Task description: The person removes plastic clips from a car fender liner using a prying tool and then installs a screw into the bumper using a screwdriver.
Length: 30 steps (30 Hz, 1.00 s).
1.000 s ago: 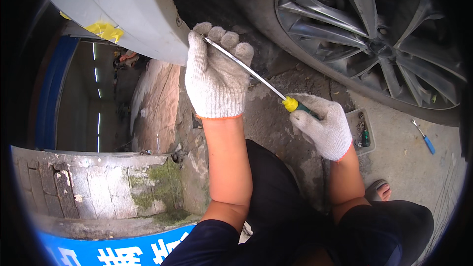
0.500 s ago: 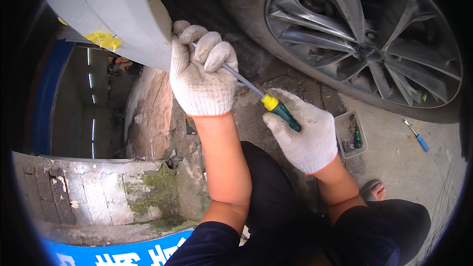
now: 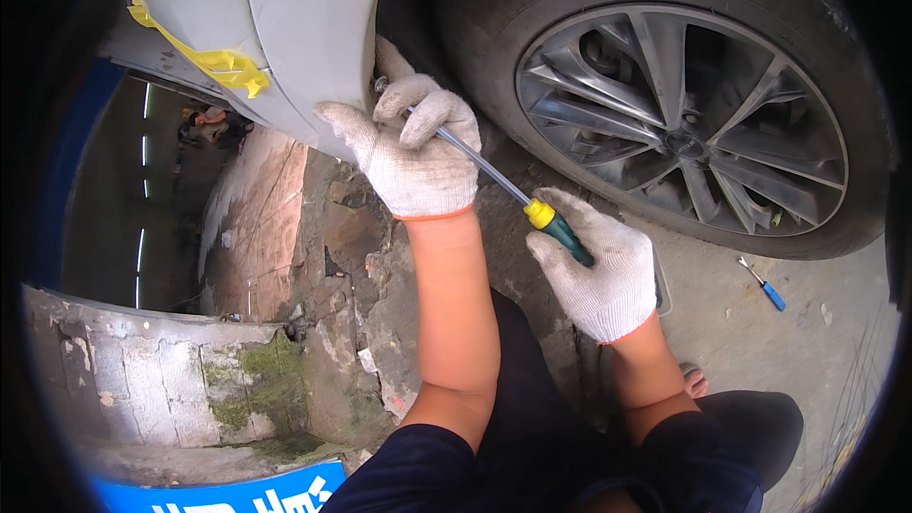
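Here two gloved hands, left hand (image 3: 416,157) and right hand (image 3: 597,264), share one screwdriver (image 3: 532,211).

Two screwdrivers (image 3: 532,204) (image 3: 763,285) — one wheel (image 3: 679,119)

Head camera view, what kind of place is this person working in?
Probably a car repair yard or roadside garage, outdoors. A car wheel stands on rough concrete beside a grey body panel, and the right hand holds a screwdriver whose shaft the left hand steadies.

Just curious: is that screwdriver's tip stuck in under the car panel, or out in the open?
In, it seems: the screwdriver shaft runs up behind the left hand at the panel edge, tip hidden.
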### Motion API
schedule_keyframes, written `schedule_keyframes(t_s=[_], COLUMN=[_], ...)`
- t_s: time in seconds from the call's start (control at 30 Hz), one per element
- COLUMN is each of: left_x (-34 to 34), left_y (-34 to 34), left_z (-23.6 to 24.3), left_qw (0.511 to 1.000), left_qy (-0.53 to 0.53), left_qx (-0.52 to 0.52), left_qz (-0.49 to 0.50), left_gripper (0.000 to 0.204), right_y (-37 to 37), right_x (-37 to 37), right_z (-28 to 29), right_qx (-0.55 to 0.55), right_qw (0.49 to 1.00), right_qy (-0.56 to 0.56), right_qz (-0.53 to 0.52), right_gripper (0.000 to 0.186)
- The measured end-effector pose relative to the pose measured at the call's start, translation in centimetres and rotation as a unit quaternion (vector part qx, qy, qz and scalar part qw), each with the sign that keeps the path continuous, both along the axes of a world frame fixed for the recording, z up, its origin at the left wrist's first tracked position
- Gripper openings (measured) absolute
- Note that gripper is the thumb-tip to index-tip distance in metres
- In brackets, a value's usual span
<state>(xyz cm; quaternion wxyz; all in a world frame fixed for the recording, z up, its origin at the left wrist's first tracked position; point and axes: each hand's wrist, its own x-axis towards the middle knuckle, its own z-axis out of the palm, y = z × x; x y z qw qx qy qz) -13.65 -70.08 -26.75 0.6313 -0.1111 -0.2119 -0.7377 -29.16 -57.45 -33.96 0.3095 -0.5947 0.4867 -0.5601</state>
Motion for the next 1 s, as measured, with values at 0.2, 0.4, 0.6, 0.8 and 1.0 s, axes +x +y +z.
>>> schedule_keyframes(t_s=[0.2, 0.4, 0.6, 0.8, 1.0], left_x=[-0.9, -0.4, 0.5, 0.9, 1.0], left_y=[-0.4, -0.9, -1.6, -1.8, -1.9], left_z=[-0.1, -0.8, -1.4, -1.7, -1.8], left_qw=[0.998, 0.999, 0.998, 0.999, 0.997], left_qy=[0.011, -0.002, -0.004, -0.015, -0.051], left_qx=[-0.006, 0.0, -0.008, -0.019, -0.059], left_qz=[0.056, 0.038, 0.057, 0.045, -0.002], left_gripper=[0.071, 0.075, 0.079, 0.082, 0.081], right_y=[-1.0, -1.9, -4.4, -4.5, -3.6], right_x=[-1.1, -1.8, -4.0, -3.2, -1.2], right_z=[0.0, 0.1, -0.8, -3.6, -3.3], right_qx=[0.001, 0.001, 0.318, 0.26, -0.063], right_qw=[1.0, 0.998, 0.786, 0.714, 0.996], right_qy=[0.027, 0.031, -0.405, -0.489, 0.068], right_qz=[0.01, 0.045, 0.343, 0.429, 0.013], right_gripper=[0.042, 0.041, 0.047, 0.054, 0.043])
